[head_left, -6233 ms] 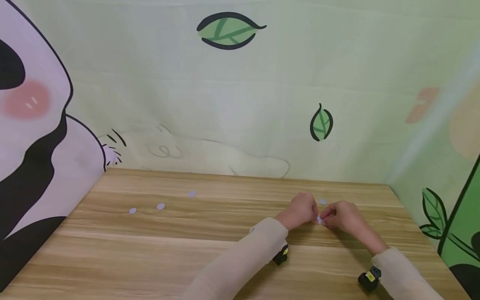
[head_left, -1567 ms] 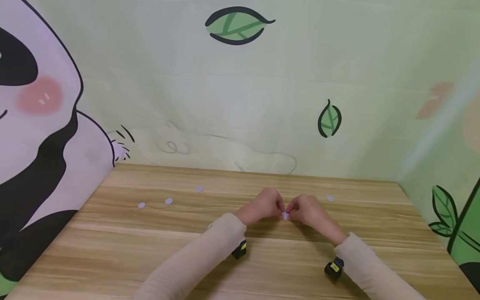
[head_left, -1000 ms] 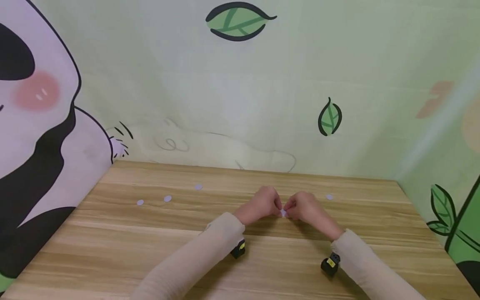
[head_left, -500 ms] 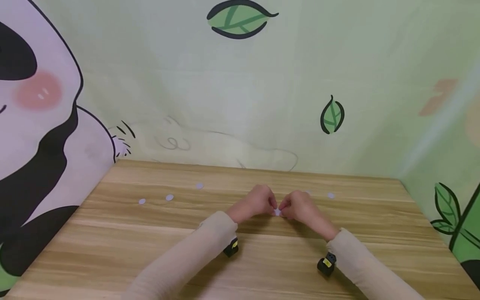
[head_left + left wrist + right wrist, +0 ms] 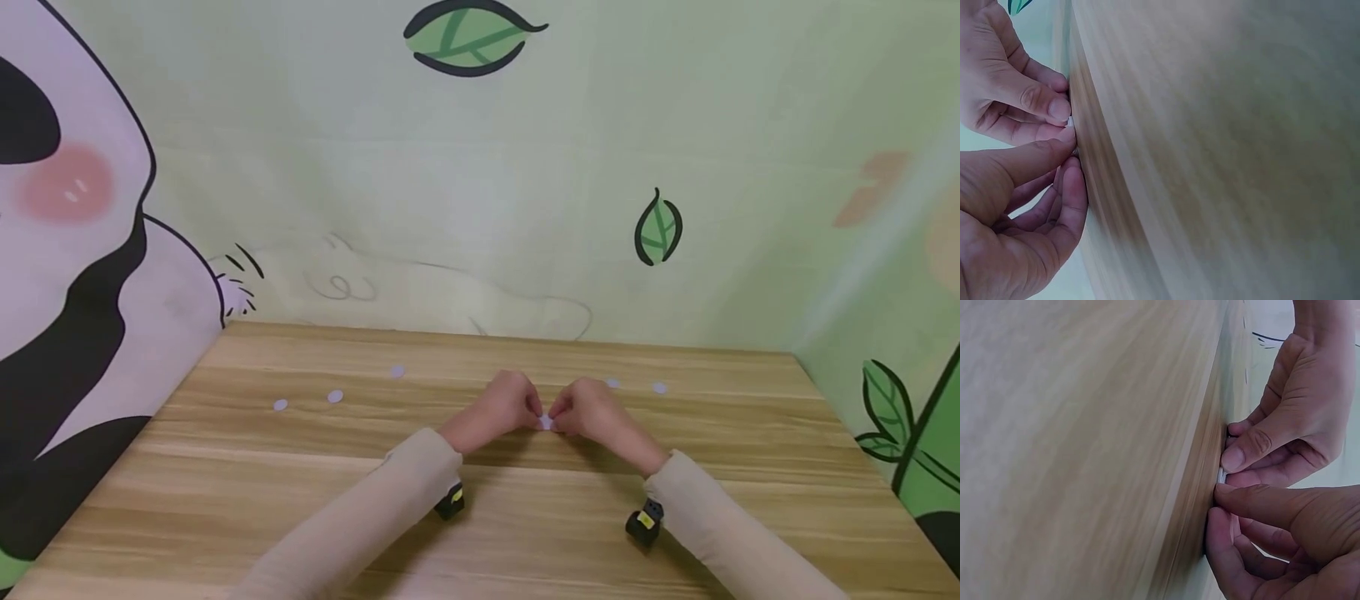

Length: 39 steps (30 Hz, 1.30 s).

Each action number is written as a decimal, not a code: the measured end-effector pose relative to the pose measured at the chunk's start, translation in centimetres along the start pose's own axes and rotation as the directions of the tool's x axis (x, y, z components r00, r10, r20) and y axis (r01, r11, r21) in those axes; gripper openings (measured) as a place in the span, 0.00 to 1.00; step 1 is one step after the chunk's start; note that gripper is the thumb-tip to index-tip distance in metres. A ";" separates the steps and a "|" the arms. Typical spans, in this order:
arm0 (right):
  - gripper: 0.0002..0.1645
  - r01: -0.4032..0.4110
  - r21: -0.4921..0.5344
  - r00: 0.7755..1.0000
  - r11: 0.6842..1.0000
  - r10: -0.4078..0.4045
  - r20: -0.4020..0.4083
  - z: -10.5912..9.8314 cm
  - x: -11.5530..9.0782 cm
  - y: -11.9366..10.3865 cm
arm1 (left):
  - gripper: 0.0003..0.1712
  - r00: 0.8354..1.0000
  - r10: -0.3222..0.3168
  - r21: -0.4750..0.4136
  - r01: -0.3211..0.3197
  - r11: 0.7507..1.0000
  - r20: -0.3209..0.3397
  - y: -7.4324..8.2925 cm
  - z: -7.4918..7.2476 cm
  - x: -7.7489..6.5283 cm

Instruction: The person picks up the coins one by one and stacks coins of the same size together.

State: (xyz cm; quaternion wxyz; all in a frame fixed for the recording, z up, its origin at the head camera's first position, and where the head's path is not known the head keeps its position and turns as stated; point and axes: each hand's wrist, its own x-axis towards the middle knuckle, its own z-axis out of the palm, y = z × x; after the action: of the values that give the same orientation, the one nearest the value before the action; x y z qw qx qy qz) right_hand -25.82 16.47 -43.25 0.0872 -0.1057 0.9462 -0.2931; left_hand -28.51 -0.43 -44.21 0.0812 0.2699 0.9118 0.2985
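Small white discs lie on the wooden table [image 5: 345, 517]. My left hand [image 5: 504, 406] and right hand [image 5: 597, 411] meet over the table right of centre, fingertips almost together. Between them is one white disc [image 5: 546, 422], close at the tabletop, pinched from both sides by thumb and fingers. In the left wrist view just a white sliver of the disc [image 5: 1070, 122] shows between the thumbs; fingertips hide most of it. From the right wrist view, the same thin disc edge [image 5: 1222, 475] appears between the two thumb tips.
Left of the hands lie three more discs, the nearest a white disc [image 5: 397, 372]. Two others, a disc [image 5: 613, 383] and a second disc [image 5: 660, 388], lie behind the right hand. A printed cloth backdrop [image 5: 480, 192] rises along the table's far edge.
Both hands have travelled left along the table from the right side, the white disc between them. A disc behind the right hand, earlier hidden by the hands, is now visible.
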 end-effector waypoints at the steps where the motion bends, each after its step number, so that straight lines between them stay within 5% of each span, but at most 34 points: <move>1: 0.02 -0.001 -0.001 1.000 1.000 0.001 -0.001 0.0 0.0 -0.1 | 0.06 1.000 0.007 -0.001 -0.007 1.000 -0.001 0.0 0.0 0.0; 13: 0.02 0.000 0.029 1.000 1.000 0.001 -0.005 0.9 0.2 -1.0 | 0.06 0.999 0.038 0.037 -0.038 0.999 -0.005 -0.8 -0.8 -0.8; 31: 0.02 0.026 0.021 1.000 0.999 -0.025 -0.008 1.3 0.6 -1.5 | 0.05 0.996 -0.076 -0.006 0.076 0.997 0.040 -1.1 -1.2 -1.2; 39: 0.02 0.019 0.024 1.000 1.000 -0.019 0.004 1.5 0.8 -1.7 | 0.05 0.997 -0.071 -0.004 0.071 0.997 0.039 -1.5 -1.4 -1.4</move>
State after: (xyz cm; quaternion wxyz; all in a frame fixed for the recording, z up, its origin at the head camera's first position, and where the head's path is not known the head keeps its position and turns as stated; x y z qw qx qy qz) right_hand -26.00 14.09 -43.61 0.0879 -0.1142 0.9414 -0.3050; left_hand -28.42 -2.87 -43.95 0.1100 0.2429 0.9183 0.2924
